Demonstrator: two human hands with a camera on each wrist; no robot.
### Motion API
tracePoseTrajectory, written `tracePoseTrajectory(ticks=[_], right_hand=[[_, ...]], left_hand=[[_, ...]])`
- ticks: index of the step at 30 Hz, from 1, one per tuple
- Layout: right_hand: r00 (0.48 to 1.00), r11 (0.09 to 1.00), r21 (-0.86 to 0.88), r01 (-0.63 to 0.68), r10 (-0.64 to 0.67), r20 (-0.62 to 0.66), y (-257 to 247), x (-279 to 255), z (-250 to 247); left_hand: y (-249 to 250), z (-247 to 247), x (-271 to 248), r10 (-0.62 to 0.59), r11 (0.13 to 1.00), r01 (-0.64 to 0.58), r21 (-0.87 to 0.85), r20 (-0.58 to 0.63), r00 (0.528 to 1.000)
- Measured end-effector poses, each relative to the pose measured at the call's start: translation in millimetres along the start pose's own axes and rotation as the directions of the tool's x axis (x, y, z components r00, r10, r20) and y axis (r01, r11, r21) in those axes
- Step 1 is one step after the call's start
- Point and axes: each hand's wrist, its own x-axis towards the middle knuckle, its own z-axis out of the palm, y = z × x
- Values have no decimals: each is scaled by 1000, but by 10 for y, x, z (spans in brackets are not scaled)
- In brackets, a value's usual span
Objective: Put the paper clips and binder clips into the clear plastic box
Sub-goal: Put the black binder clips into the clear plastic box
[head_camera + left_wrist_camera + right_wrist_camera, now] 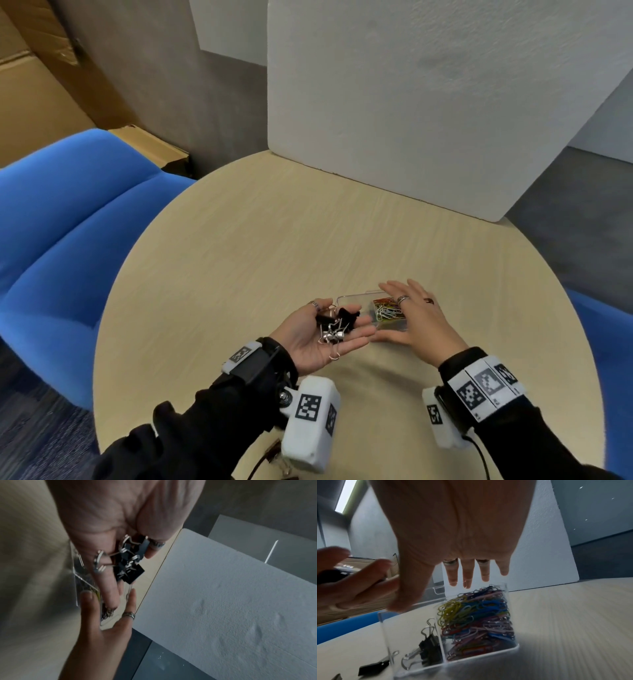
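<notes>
My left hand lies palm up just left of the clear plastic box, fingers stretched out, carrying a heap of black binder clips. In the left wrist view the binder clips rest on the fingers. My right hand hovers flat over the box's right side, fingers straight. In the right wrist view the box has two compartments. Coloured paper clips fill the right one and a black binder clip lies in the left one. Another black clip shows outside the left wall.
The box stands on a round light wooden table. A large white foam board stands upright at the table's far edge. Blue upholstered seats flank the table on the left, with cardboard boxes behind them.
</notes>
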Motion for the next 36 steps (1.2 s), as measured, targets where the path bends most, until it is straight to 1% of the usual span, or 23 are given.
tracePoseTrajectory(ticks=[7,12,17,19,24,26,27,28,29,30,31,32,33,34,35,36], right_hand=[[999,998,52,40,-38,-28,83,41,25],[998,996,80,47,-43,-53,105,66,28],[997,992,121,44,-36,-69,131,93,45],[997,990,132,41,-32,-71,133,96,38],[996,988,148,43,-30,-86,127,100,23],[998,993,115,24,-16,-68,123,96,12],[998,997,70,15,-11,-61,116,93,9],[997,1000,19,16,-15,-71,97,87,7],[992,999,-9,35,-36,-118,71,72,19],[977,997,-9,71,-71,-200,33,48,39],[944,992,1,123,-116,-307,-21,17,65],[903,984,4,177,-161,-399,-90,-20,98],[871,975,-6,221,-200,-448,-171,-62,129],[860,966,-25,257,-241,-449,-248,-105,173],[876,955,-17,296,-278,-395,-316,-141,231],[903,942,30,334,-311,-297,-381,-175,295]], left_hand=[[-25,185,198,-23,1000,22,-7,-86,996],[3,180,209,-16,1000,13,-28,-93,996],[23,190,162,-3,1000,2,-20,-72,997],[34,189,123,11,1000,-11,3,-68,998],[63,210,-30,87,995,-81,65,-103,991],[102,183,-109,123,981,-103,162,-118,985],[127,160,-158,152,963,-117,244,-127,980],[157,130,-212,187,928,-130,349,-135,973],[186,94,-268,235,869,-142,474,-142,962],[213,54,-322,294,780,-150,607,-145,945],[241,7,-376,357,665,-144,733,-143,923],[266,-52,-425,413,530,-116,840,-136,901],[284,-123,-466,453,384,-68,921,-124,883],[296,-206,-500,475,233,-11,972,-104,874],[298,-296,-530,476,86,44,995,-79,876],[293,-391,-555,460,-48,93,994,-61,886]])
